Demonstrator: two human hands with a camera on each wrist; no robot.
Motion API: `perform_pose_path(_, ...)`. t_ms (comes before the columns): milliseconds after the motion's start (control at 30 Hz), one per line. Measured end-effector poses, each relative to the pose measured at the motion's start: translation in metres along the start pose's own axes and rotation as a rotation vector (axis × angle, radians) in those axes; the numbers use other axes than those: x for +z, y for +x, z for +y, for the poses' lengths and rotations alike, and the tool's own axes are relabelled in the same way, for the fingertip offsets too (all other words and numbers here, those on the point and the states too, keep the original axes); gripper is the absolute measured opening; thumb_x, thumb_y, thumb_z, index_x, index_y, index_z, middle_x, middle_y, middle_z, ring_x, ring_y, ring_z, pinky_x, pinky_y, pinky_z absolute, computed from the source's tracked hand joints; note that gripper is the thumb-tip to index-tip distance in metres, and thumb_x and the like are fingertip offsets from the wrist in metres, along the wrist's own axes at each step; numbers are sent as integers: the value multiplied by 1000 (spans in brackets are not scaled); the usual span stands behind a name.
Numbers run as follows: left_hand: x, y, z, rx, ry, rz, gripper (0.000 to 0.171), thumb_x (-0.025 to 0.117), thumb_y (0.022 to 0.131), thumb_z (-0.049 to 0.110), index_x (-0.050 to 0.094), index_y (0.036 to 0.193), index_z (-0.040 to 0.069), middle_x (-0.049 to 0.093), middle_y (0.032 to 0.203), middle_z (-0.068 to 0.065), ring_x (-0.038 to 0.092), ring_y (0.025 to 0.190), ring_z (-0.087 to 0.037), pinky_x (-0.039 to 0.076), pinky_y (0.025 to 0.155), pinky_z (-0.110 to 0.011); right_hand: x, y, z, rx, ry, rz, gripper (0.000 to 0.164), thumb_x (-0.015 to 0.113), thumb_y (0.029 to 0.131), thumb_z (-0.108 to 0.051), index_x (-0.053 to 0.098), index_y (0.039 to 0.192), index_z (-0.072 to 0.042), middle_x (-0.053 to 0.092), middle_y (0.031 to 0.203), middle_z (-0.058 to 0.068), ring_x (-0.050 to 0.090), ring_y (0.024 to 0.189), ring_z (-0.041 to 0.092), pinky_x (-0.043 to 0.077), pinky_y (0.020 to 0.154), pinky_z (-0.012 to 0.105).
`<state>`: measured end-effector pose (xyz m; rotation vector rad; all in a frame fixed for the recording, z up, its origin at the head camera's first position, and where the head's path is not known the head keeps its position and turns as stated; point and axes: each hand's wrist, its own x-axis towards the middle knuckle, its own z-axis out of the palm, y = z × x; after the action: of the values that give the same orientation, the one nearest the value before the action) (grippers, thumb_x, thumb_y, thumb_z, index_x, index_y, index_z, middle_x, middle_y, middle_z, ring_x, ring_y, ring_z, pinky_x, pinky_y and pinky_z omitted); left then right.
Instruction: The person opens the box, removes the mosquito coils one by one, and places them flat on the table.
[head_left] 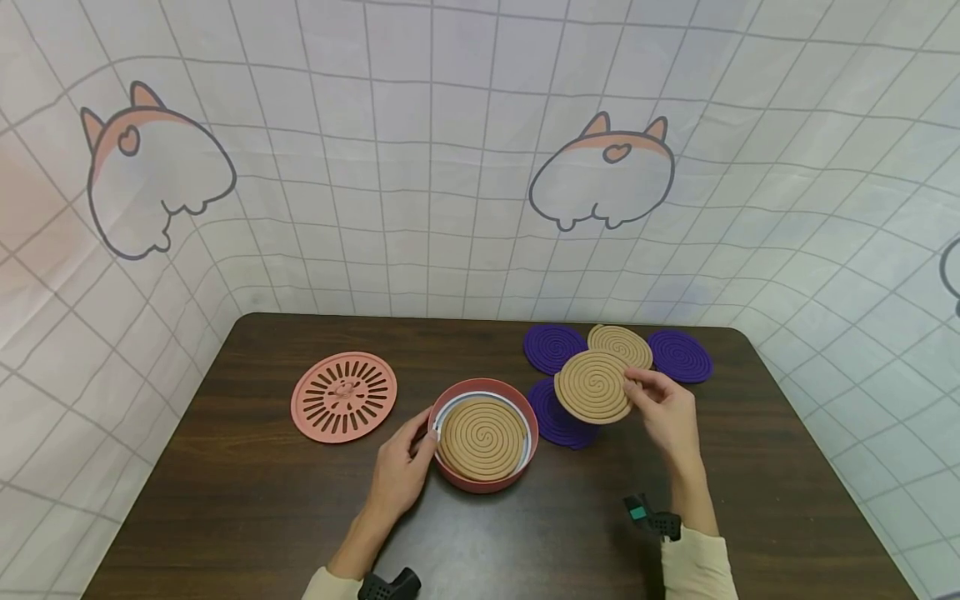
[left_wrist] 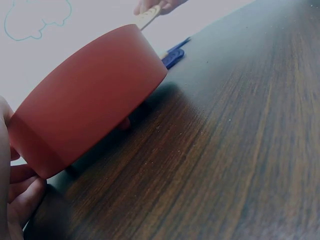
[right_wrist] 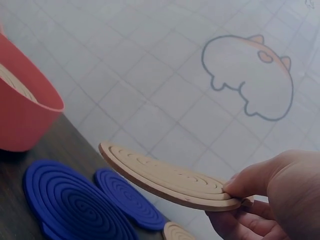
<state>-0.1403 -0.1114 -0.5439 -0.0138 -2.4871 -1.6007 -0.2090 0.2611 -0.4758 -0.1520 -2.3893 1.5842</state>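
Observation:
My right hand (head_left: 670,417) pinches a tan mosquito coil (head_left: 592,387) at its right edge, thumb on top and fingers below. The coil is held up above a purple coil (head_left: 555,419) and overlaps another tan coil (head_left: 621,343) in the head view. With my left hand (head_left: 401,471) I grip the left side of a round reddish-pink container (head_left: 480,487), thumb at the rim. Inside its white inner ring lies a tan mosquito coil (head_left: 483,437). The right wrist view shows the pinched coil (right_wrist: 160,172) nearly edge-on, above the blue-purple coils (right_wrist: 75,205).
A pink slotted lid (head_left: 343,397) lies on the dark wooden table (head_left: 247,500), left of the container. Two more purple coils, one at the back (head_left: 553,348) and one farther right (head_left: 679,356), lie near the far edge. A white gridded curtain (head_left: 450,183) surrounds the table.

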Motion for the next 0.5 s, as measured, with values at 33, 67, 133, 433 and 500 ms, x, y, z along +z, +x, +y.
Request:
perform_pose_path(33, 0, 0, 0, -3, -1, -1, 38, 56, 103, 27, 60, 140, 24, 65, 134, 2, 63, 120, -11, 54, 98, -36, 0, 0, 1, 8, -1, 6, 25, 73, 91, -13, 74, 113, -2, 66, 79, -14, 59, 66, 1, 49, 59, 15)
perform_pose_path(67, 0, 0, 0, -5, 0, -1, 38, 56, 102, 27, 60, 140, 24, 65, 134, 2, 63, 120, -11, 54, 98, -36, -1, 0, 2, 17, -3, 8, 25, 73, 91, -12, 74, 113, -2, 66, 79, -14, 59, 66, 1, 50, 59, 15)
perform_pose_path(133, -1, 0, 0, -9, -1, -2, 38, 56, 102, 28, 60, 140, 24, 66, 134, 2, 63, 120, -11, 54, 98, -37, -3, 0, 0, 40, -6, 12, 25, 72, 92, -11, 74, 114, -1, 66, 79, -13, 59, 66, 2, 49, 59, 15)
perform_pose_path(433, 0, 1, 1, -5, 10, 0, 38, 57, 102, 26, 60, 140, 24, 66, 134, 2, 63, 120, -11, 54, 99, -37, -14, -10, -22, 73, -2, 23, 27, 68, 92, -3, 69, 116, 9, 71, 80, -2, 59, 66, 1, 51, 59, 16)
perform_pose_path(500, 0, 0, 1, -7, 10, 0, 38, 57, 102, 26, 60, 140, 23, 65, 134, 2, 63, 120, -11, 54, 99, -38, -16, -10, -21, 76, -2, 28, 28, 68, 92, -3, 68, 116, 10, 70, 79, -3, 59, 66, 1, 51, 59, 16)
